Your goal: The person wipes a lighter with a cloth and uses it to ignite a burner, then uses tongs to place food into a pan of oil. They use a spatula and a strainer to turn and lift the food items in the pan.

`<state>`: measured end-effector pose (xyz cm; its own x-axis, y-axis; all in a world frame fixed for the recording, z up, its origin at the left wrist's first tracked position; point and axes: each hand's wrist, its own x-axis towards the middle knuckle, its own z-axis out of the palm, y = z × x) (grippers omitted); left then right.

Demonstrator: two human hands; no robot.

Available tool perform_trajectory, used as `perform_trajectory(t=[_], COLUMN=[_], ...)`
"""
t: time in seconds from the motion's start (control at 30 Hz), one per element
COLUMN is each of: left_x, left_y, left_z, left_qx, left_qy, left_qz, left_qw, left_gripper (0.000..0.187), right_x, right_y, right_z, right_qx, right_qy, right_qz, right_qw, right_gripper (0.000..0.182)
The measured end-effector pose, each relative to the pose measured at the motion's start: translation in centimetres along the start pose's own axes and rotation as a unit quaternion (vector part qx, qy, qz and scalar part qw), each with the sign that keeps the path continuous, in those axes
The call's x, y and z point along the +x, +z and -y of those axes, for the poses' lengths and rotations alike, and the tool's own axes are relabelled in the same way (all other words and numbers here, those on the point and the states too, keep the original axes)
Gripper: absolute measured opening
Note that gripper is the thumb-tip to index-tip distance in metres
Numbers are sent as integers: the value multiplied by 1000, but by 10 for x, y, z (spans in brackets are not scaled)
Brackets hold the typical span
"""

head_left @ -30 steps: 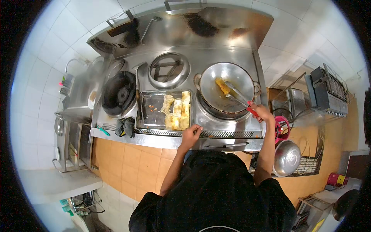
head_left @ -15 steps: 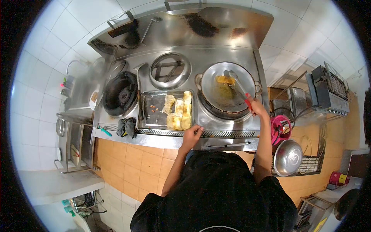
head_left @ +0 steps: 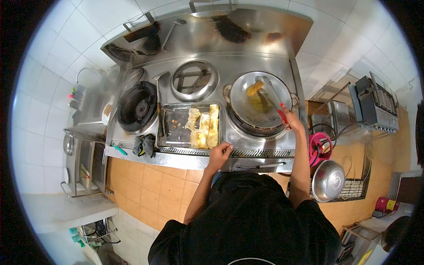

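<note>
My right hand [head_left: 289, 120] is closed around the red handle of a pair of metal tongs [head_left: 274, 98], which reach into a wide two-handled wok [head_left: 242, 106]. A golden-brown fried piece [head_left: 255, 88] sits tilted at the tongs' far end, above a shallow pool of oil [head_left: 259, 104]. On the stove's front edge rests my left hand [head_left: 221, 154], its fingers curled and nothing visible in them. Just beyond it, a rectangular metal tray [head_left: 176, 140] carries several pale yellow folded pieces [head_left: 204, 126] on its right side and small crumbs on its left.
Left of the tray lies a long-handled wok spatula [head_left: 160, 104], beside a blackened burner [head_left: 138, 107]. An open metal ring [head_left: 194, 81] stands behind the tray. Dark gloves [head_left: 144, 145] and a green-handled tool [head_left: 119, 150] lie along the front left edge.
The fried piece has turned from lying level to a steeper slant and shifted slightly left and away. The tongs have shifted with the right hand; the left hand stays put.
</note>
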<state>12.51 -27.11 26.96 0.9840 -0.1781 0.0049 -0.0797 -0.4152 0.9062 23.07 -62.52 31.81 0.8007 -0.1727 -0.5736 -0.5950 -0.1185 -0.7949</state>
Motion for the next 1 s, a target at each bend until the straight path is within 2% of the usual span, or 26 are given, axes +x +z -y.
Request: perform_trajectory(t=[0.07, 0.13, 0.33, 0.57, 0.63, 0.73, 1.0], left_x=[0, 0, 1, -2, -3, -4, -7], left_y=[-1, 1, 5, 3, 4, 6, 0], left_z=[-5, -1, 4, 3, 6, 9, 2], left_qx=[-6, -8, -2, -4, -11, -21, -15], left_qy=[-14, -14, -5, -1, 5, 13, 3], left_qz=[9, 10, 12, 7, 1, -6, 5], left_qw=[1000, 1000, 1000, 1000, 1000, 1000, 1000], left_gripper=[24, 24, 24, 24, 24, 24, 25], right_x=[-3, -14, 0, 1, 4, 5, 10], right_y=[0, 3, -1, 7, 14, 17, 18], right_z=[1, 9, 1, 2, 0, 5, 4], right_qx=[-42, -79, -142, -156, -141, -142, -153], right_qy=[12, -19, -3, -23, -58, -61, -94], right_qz=[-27, -21, 12, 1, -24, 6, -17], right_qw=[999, 996, 990, 987, 988, 988, 984], right_gripper=[51, 52, 60, 64, 65, 65, 64])
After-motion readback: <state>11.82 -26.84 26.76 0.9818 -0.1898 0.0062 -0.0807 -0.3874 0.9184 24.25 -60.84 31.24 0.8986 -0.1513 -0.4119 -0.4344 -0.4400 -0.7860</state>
